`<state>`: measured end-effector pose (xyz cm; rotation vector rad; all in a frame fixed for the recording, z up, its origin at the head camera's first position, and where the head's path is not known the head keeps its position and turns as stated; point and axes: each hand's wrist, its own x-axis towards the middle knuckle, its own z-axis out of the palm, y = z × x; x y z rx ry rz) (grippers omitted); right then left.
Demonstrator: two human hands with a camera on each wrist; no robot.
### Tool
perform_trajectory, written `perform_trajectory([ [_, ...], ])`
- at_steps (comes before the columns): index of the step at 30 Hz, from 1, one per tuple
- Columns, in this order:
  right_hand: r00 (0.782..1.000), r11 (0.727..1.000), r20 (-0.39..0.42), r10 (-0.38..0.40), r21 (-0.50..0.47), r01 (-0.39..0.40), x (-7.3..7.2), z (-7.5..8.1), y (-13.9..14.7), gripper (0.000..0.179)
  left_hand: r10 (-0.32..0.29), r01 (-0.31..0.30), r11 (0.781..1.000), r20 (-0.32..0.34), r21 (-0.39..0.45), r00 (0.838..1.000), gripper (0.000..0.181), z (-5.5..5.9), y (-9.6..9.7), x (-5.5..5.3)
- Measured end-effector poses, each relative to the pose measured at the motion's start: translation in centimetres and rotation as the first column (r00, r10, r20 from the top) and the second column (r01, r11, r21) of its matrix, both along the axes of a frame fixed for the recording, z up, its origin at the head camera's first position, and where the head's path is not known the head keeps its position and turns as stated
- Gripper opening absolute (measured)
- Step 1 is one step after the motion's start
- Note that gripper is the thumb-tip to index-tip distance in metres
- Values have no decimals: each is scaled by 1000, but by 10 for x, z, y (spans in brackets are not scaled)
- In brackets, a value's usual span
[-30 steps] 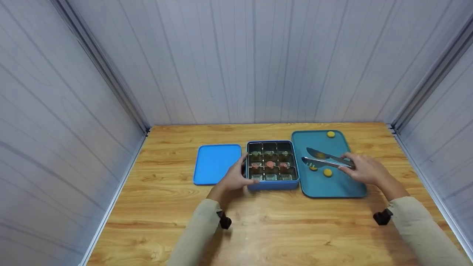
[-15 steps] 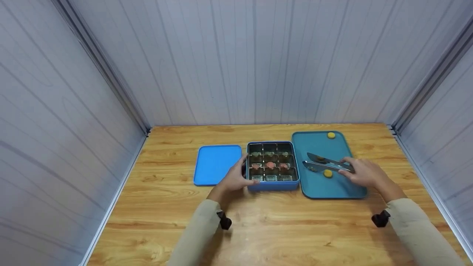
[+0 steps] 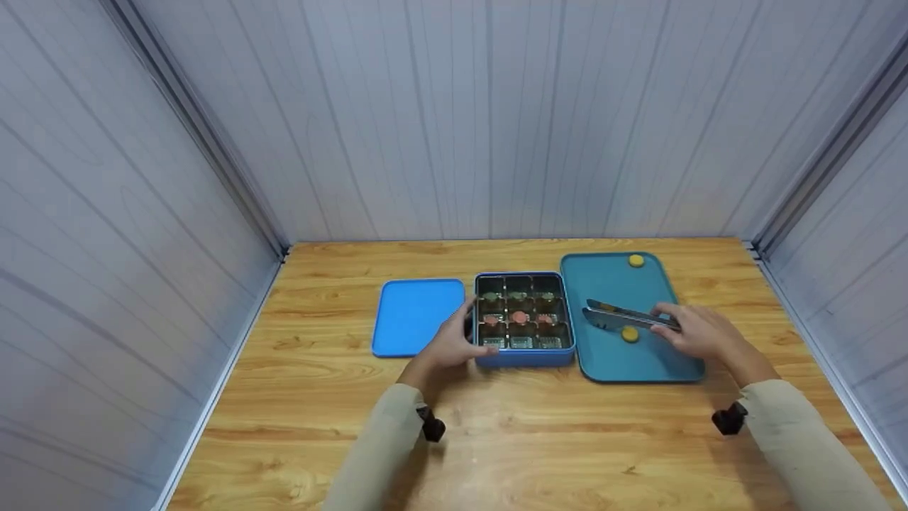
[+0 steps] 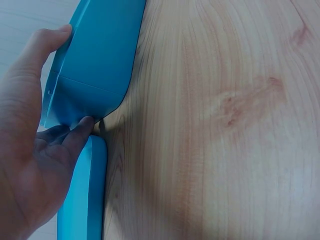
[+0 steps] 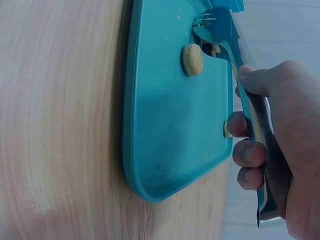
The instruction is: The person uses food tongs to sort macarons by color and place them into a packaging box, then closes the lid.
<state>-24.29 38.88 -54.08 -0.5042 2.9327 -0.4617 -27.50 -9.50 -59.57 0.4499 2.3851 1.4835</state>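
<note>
My left hand [image 3: 454, 342] grips the near left corner of a blue box [image 3: 525, 358], its thumb at the front rim and its fingers low on the side. The box's clear insert has several compartments, with pink round pieces [image 3: 519, 317] in the middle row and greenish ones [image 3: 518, 295] behind. My right hand [image 3: 702, 332] holds metal tongs [image 3: 638, 319] low over the teal tray [image 3: 649, 362]. In the right wrist view, a yellow cookie [image 5: 215, 49] shows between the tong ends, mostly hidden. Another round yellow cookie [image 3: 630, 334] lies just in front of the tongs.
A further yellow cookie [image 3: 636, 260] lies at the tray's far edge. To the left of the box, the flat blue lid [image 3: 415, 316] rests on the wooden table [image 3: 539, 440]. Pale panel walls [image 3: 454, 121] enclose the table at the back and sides.
The tongs' two arms have come together around a cookie, the far arm swinging toward the near one. My right hand has shifted slightly. The left hand and box stay put.
</note>
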Motion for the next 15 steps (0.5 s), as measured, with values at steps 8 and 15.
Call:
perform_trajectory([
  [8,1000,1000,-8,-14,2,14,2,2,0,40,7,-7,1000,1,-6,1000,124,1,0,0],
  [15,999,999,3,-34,-36,34,0,11,4,41,6,-7,1000,18,30,1000,124,2,0,1],
])
